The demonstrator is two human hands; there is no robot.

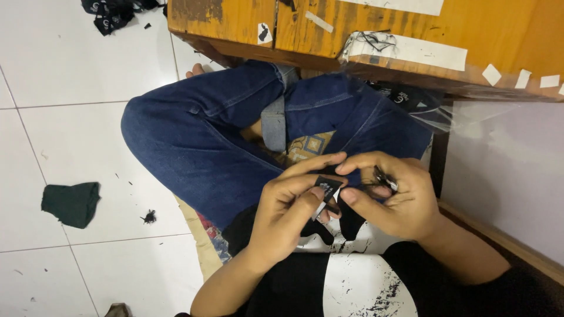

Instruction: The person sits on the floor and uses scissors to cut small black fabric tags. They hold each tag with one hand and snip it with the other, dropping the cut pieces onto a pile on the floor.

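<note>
I sit cross-legged in blue jeans on a white tiled floor. My left hand pinches a small black woven label with a pale mark on it, held over my lap. My right hand touches the same label with its thumb and forefinger. The other right fingers curl around a small pair of metal thread snips, mostly hidden in the palm. Both hands meet just above my black-and-white shirt.
A low wooden table with paper strips and a clear plastic bag of black labels stands ahead. A dark green cloth lies on the floor at left, black scraps at top left. A purple wall is at right.
</note>
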